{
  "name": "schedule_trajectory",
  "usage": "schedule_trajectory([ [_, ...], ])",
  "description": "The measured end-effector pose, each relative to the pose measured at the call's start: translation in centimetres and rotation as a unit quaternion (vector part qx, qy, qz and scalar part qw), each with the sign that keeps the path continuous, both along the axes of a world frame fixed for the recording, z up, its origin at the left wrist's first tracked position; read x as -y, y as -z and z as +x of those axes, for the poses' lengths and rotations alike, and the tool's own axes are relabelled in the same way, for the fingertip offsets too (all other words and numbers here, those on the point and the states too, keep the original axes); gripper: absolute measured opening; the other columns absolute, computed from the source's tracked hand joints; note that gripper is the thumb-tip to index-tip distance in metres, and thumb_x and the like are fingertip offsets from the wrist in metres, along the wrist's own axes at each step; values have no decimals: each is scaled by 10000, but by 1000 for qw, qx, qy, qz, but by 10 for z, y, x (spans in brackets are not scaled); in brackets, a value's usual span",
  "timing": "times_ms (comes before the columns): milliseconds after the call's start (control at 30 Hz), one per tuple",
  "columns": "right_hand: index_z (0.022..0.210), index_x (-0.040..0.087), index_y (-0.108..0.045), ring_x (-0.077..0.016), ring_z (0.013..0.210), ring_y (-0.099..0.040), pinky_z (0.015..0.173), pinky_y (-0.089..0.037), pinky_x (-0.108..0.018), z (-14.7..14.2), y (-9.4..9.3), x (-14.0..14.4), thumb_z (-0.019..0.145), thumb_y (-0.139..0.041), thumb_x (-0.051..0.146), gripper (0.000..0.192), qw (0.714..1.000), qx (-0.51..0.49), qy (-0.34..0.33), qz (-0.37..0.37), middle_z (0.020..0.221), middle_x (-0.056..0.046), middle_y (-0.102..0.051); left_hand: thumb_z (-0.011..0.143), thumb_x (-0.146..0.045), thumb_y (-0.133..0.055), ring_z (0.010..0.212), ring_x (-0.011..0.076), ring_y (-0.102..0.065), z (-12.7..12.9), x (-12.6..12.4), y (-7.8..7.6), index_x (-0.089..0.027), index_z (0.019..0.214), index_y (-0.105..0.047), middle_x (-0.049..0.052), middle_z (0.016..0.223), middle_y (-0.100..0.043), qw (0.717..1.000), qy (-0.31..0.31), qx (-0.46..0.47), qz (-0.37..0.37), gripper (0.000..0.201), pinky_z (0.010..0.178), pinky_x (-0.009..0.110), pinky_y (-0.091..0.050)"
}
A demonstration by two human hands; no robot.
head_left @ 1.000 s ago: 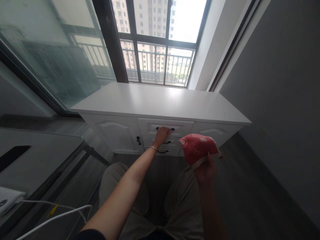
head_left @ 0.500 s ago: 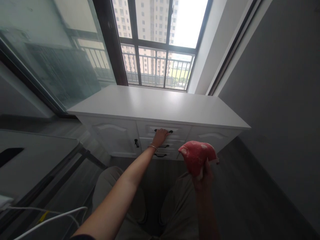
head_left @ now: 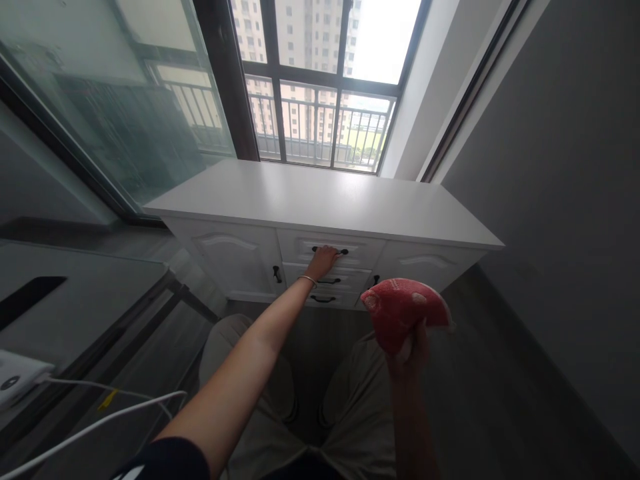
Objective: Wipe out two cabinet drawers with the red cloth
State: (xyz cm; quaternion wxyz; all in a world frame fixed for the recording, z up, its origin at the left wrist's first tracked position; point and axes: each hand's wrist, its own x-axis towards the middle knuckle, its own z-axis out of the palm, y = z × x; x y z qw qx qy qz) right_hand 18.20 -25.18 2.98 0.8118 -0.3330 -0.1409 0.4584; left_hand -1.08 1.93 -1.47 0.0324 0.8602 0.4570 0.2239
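Note:
A white cabinet [head_left: 325, 200] stands under the window, with three stacked drawers in the middle and a door on each side. My left hand [head_left: 323, 261] reaches forward and grips the black handle [head_left: 342, 251] of the top drawer [head_left: 305, 248], which looks closed. A thin bracelet sits on that wrist. My right hand [head_left: 407, 343] is raised in front of me, closed around a red folded cloth [head_left: 405, 310] with pale spots. The cloth hangs in the air, short of the cabinet's right door [head_left: 425, 263].
A grey wall [head_left: 560, 200] runs along the right. A glass sliding door [head_left: 115, 113] is at the left. A dark table edge with a white device [head_left: 15, 383] and white cable [head_left: 100, 427] lies at the lower left. Grey floor [head_left: 475, 400] stretches before the cabinet.
My left hand stays on the top drawer handle. My right hand has lowered slightly and turned the red cloth. The view has shifted a little.

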Motion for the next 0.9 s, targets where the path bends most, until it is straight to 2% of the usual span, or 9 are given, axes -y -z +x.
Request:
schedule_trajectory([
  [100, 1140, 307, -733, -220, 999, -756, 844, -662, -397, 0, 5, 6, 870, -760, 460, 312, 1000, 7, -6, 13, 1063, 29, -796, 1056, -350, -461, 1028, 255, -592, 0, -3, -3, -156, 1032, -685, 120, 1015, -710, 1000, 2, 12, -7, 297, 913, 366, -396],
  [200, 1119, 301, -731, -192, 944, -762, 826, -664, -367, 1, 8, 11, 891, -748, 430, 262, 1000, 11, -11, 20, 1016, 45, -798, 1044, -339, -492, 1036, 244, -602, -1, 0, -7, -157, 1065, -673, 116, 1041, -709, 999, 5, 34, -4, 258, 928, 358, -427],
  [267, 1094, 290, -734, -170, 875, -766, 785, -667, -332, 0, 8, 15, 887, -758, 412, 241, 1000, 6, -12, 17, 960, 61, -799, 1046, -319, -477, 1123, 248, -589, -1, 10, -7, -155, 1160, -647, 130, 1148, -690, 999, 1, 53, 12, 262, 992, 375, -431],
  [333, 1084, 272, -740, -168, 851, -767, 765, -666, -323, -1, 8, 18, 867, -780, 399, 255, 1000, -9, -9, 1, 942, 59, -802, 1052, -304, -444, 1249, 263, -540, -2, 27, 1, -152, 1289, -587, 157, 1295, -634, 997, -11, 72, 35, 316, 1079, 416, -406],
  [433, 1108, 255, -749, -180, 860, -767, 756, -660, -329, -3, 8, 21, 843, -795, 385, 298, 999, -33, 11, -35, 1012, 34, -807, 1044, -297, -448, 1336, 280, -492, -6, 57, 29, -162, 1355, -540, 169, 1388, -574, 995, -4, 79, 66, 352, 1128, 476, -398],
  [500, 1142, 254, -751, -183, 859, -764, 763, -652, -335, -4, 8, 23, 841, -794, 383, 330, 998, -43, 19, -51, 1049, 22, -806, 1034, -305, -475, 1314, 272, -519, -9, 71, 54, -186, 1329, -555, 145, 1361, -589, 996, 28, 53, 61, 328, 1114, 476, -426],
  [567, 1173, 255, -752, -181, 854, -763, 774, -644, -333, -4, 10, 23, 838, -796, 387, 363, 997, -51, 18, -60, 1047, 14, -807, 1017, -300, -514, 1265, 266, -555, -11, 77, 78, -199, 1297, -574, 127, 1304, -613, 998, 33, 35, 45, 304, 1084, 462, -455],
  [700, 1217, 289, -752, -191, 856, -769, 788, -631, -347, -3, 17, 23, 857, -777, 404, 379, 997, -33, 26, -63, 1034, 4, -811, 979, -318, -582, 1230, 284, -560, -10, 67, 114, -172, 1276, -581, 147, 1275, -607, 1000, -10, 0, -3, 331, 1063, 451, -460],
  [900, 1208, 254, -767, -196, 812, -780, 738, -636, -318, 0, 28, 28, 856, -783, 414, 387, 996, -44, -8, -76, 1007, -26, -816, 956, -395, -609, 1147, 308, -584, 8, 46, 146, -119, 1234, -610, 181, 1170, -646, 991, -74, -67, -90, 392, 1007, 436, -458],
])
